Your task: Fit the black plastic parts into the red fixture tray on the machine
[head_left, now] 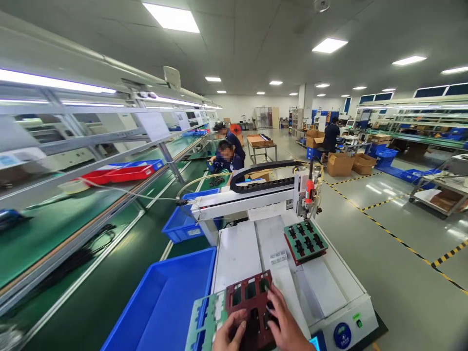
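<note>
In front of me is a dark red fixture plate [249,287] with rows of rectangular cutouts, some showing dark pieces. A light green plate [204,312] with cutouts adjoins its left side, over the blue bin. My left hand [231,332] is closed at the lower left of the red plate, thumb and forefinger close together. On the right edge, my right hand [284,319] grips the same plate with bent fingers. Farther back on the white benchtop machine [237,248] lies a second green-topped fixture [305,240] holding several black parts, below a red-bodied screwdriver head [309,191].
A large blue bin [171,292] stands left of the machine, with a smaller blue bin [183,226] behind. Along the left runs a green workbench [91,273] with cables and red trays [124,173]. Co-workers [230,152] sit farther along it. A cable chain [266,183] crosses the gantry.
</note>
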A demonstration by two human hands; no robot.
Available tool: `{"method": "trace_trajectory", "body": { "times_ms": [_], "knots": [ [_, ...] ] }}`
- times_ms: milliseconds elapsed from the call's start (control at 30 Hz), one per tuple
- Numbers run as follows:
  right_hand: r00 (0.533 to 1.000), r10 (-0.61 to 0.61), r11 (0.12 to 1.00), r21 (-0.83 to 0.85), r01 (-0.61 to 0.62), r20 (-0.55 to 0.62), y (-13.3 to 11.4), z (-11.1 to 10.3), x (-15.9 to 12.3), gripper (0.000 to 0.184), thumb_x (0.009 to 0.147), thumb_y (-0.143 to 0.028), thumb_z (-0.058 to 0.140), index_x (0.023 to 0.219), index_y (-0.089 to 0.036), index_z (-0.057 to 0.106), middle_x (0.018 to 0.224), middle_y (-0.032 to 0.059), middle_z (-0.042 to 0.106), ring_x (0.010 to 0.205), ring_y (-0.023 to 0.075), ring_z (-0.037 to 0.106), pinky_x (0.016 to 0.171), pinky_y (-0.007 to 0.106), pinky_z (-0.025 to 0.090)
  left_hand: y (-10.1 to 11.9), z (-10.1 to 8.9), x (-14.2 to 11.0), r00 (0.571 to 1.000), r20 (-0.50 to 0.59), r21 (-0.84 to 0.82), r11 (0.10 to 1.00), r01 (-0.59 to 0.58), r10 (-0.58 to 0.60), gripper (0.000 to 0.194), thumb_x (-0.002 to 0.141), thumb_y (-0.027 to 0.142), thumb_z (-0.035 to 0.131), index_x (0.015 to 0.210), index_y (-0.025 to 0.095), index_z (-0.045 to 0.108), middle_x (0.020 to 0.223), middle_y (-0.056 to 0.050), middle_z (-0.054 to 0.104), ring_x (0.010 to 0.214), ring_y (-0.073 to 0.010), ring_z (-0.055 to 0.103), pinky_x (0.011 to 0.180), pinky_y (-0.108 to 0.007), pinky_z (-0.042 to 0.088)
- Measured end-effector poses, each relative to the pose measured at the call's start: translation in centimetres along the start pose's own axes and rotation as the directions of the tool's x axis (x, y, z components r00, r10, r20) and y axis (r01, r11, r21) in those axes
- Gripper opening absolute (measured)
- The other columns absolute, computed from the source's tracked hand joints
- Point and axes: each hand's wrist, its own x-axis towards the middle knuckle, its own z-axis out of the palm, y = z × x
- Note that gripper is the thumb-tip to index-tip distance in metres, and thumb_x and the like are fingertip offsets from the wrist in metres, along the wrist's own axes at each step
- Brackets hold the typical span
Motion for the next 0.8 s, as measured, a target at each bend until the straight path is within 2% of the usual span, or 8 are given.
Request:
{"method": "trace_trajectory", "body": {
  "times_ms": [133,233,333,467,533,667,733,800],
  "knots": [
    [0.999,-0.012,0.999,0.045,0.014,-0.03,-3.4,-0.1,1.4,0.069,0.095,-0.017,0.053,0.156,-0.046,0.044,0.17,0.0029,0.033,0.138,0.0275,0.057,0.111,0.049,0.055,0.6,0.0,-2.3,0.987,-0.158,0.016,0.999,-0.035,0.037,0.059,0.069,0.076,0.078,0.093,0.023,0.086,0.106,-0.015,0.085,0.109,-0.04,0.077,0.106,-0.055,0.059],
    [0.98,0.071,0.983,0.177,-0.038,-0.183,-7.6,0.0,3.1,0.071,0.096,-0.023,0.06,0.16,-0.042,0.035,0.161,0.009,0.045,0.134,0.0268,0.06,0.108,0.048,0.057,1.7,0.6,-4.0,0.978,-0.204,-0.096,0.993,-0.07,0.049,0.054,0.071,0.069,0.083,0.1,0.024,0.085,0.114,-0.015,0.083,0.111,-0.0374,0.077,0.105,-0.05,0.06],
    [0.943,0.196,0.934,0.344,-0.097,-0.268,-11.8,-0.1,4.6,0.086,0.092,-0.03,0.072,0.162,-0.04,0.022,0.165,0.0132,0.037,0.139,0.0307,0.056,0.098,0.044,0.062,3.2,1.7,-5.5,0.999,-0.035,-0.363,0.932,-0.007,-0.006,0.061,0.068,0.064,0.089,0.114,0.024,0.081,0.11,-0.014,0.083,0.102,-0.0342,0.079,0.095,-0.047,0.063],
    [0.956,0.235,0.857,0.501,-0.119,-0.175,-14.6,-0.1,5.5,0.091,0.087,-0.039,0.083,0.158,-0.036,0.026,0.164,0.0169,0.035,0.143,0.0334,0.053,0.106,0.047,0.057,4.9,2.8,-6.4,0.974,0.225,-0.521,0.841,0.147,-0.031,0.069,0.063,0.068,0.091,0.114,0.023,0.08,0.096,-0.01,0.085,0.093,-0.0326,0.08,0.089,-0.048,0.063],
    [0.96,0.241,0.835,0.535,-0.129,-0.145,-15.3,0.1,5.4,0.088,0.088,-0.043,0.084,0.156,-0.036,0.029,0.164,0.0166,0.037,0.144,0.0332,0.052,0.109,0.048,0.055,5.3,2.9,-6.7,0.953,0.303,-0.571,0.794,0.207,-0.03,0.07,0.063,0.068,0.091,0.115,0.023,0.08,0.101,-0.011,0.085,0.094,-0.032,0.08,0.088,-0.046,0.063],
    [0.971,0.203,0.835,0.541,-0.104,-0.127,-16.9,0.5,4.5,0.074,0.095,-0.046,0.076,0.156,-0.039,0.035,0.165,0.0132,0.038,0.143,0.0334,0.053,0.105,0.046,0.059,5.4,2.1,-7.6,0.909,0.415,-0.763,0.558,0.327,0.033,0.071,0.07,0.054,0.093,0.134,0.03,0.072,0.135,-0.013,0.075,0.12,-0.0344,0.073,0.091,-0.04,0.061],
    [0.975,0.179,0.856,0.509,-0.088,-0.133,-17.6,0.4,3.9,0.068,0.099,-0.045,0.071,0.157,-0.043,0.035,0.168,0.0105,0.035,0.145,0.033,0.051,0.102,0.044,0.061,5.6,1.3,-8.1,0.904,0.418,-0.832,0.435,0.343,0.086,0.068,0.076,0.045,0.092,0.138,0.036,0.068,0.146,-0.011,0.069,0.135,-0.0362,0.064,0.097,-0.042,0.059],
    [0.97,0.164,0.875,0.481,-0.059,-0.179,-17.8,0.1,3.6,0.069,0.1,-0.044,0.071,0.157,-0.045,0.034,0.17,0.0086,0.032,0.145,0.0321,0.051,0.101,0.043,0.061,6.1,0.4,-8.3,0.921,0.372,-0.87,0.388,0.304,0.115,0.065,0.077,0.042,0.091,0.138,0.037,0.068,0.152,-0.009,0.064,0.142,-0.0365,0.058,0.105,-0.045,0.055]
  ]
}}
